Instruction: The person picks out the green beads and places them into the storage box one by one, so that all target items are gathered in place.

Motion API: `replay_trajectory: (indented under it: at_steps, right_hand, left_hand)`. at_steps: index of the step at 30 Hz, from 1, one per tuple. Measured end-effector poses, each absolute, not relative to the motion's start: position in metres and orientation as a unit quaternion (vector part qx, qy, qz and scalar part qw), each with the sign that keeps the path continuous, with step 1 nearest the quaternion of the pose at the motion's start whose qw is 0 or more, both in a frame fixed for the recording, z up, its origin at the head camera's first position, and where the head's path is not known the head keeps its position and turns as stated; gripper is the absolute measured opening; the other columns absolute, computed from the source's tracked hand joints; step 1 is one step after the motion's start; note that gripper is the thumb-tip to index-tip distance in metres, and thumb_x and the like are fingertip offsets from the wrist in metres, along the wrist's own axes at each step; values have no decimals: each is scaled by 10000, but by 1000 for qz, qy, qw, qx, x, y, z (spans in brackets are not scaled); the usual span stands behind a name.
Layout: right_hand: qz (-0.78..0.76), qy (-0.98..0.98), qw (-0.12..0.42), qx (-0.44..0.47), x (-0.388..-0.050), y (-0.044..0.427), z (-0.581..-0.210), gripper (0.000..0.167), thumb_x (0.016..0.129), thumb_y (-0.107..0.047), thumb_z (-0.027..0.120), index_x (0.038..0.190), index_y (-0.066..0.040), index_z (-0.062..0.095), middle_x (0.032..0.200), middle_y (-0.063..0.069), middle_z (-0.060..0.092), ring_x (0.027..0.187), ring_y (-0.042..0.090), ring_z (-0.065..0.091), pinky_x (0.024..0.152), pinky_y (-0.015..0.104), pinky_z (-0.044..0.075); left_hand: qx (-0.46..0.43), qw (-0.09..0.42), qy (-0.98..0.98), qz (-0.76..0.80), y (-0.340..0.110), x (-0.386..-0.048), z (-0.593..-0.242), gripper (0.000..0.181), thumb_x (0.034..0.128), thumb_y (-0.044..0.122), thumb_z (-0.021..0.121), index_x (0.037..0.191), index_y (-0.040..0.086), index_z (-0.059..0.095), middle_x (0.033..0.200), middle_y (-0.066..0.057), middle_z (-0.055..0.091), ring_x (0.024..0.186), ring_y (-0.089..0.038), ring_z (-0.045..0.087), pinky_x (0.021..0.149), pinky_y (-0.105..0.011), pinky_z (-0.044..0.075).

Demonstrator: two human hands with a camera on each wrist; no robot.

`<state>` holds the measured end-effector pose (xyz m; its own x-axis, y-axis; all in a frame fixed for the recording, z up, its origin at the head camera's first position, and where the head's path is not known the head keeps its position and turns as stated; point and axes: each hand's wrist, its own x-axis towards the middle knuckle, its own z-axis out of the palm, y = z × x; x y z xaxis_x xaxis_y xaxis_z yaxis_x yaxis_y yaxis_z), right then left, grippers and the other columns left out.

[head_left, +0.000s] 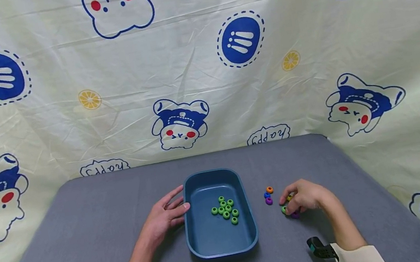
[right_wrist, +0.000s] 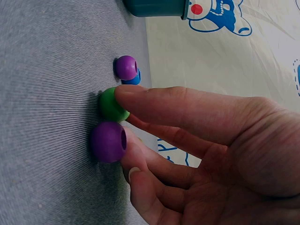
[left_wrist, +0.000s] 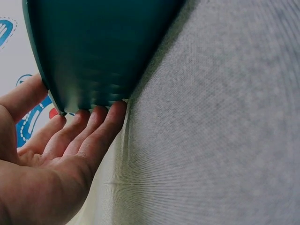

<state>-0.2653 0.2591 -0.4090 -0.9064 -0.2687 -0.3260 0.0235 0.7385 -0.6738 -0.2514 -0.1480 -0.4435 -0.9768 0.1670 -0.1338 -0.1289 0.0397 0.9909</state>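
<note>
A blue rectangular tray [head_left: 225, 247] holds several green beads [head_left: 226, 215] grouped on its floor. My left hand [head_left: 163, 217] rests against the tray's left side, its fingers extended along the wall and the thumb at the rim. In the left wrist view the fingertips [left_wrist: 119, 108] touch the tray's wall [left_wrist: 101, 51]. To the right of the tray, my right hand [head_left: 305, 197] pinches a green bead [right_wrist: 111, 104] on the table, thumb on top and the forefinger partly hidden behind. Beside it sits a purple bead [right_wrist: 108, 142], close to the curled fingers.
Between the tray and my right hand lie an orange bead [head_left: 269, 189], a blue bead [head_left: 267, 195] and a purple bead [head_left: 269, 201]. A yellow bead [head_left: 290, 198] is partly covered by the right hand. A printed cloth [head_left: 184, 71] hangs behind the grey table [head_left: 96, 222].
</note>
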Motion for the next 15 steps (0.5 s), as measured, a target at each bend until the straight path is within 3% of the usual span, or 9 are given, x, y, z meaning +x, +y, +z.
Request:
replay_trajectory:
  at_steps: [15]
  right_hand:
    - [-355, 912, 190, -72, -264, 256, -413, 181, 738, -42, 796, 910, -40, 741, 729, -9, 652, 662, 157, 551, 583, 317, 469]
  left_hand:
    - [13, 102, 714, 693, -147, -251, -444, 588, 972, 164, 694, 1519, 195, 479, 1549, -199, 468, 1309, -361, 596, 965, -453, 571]
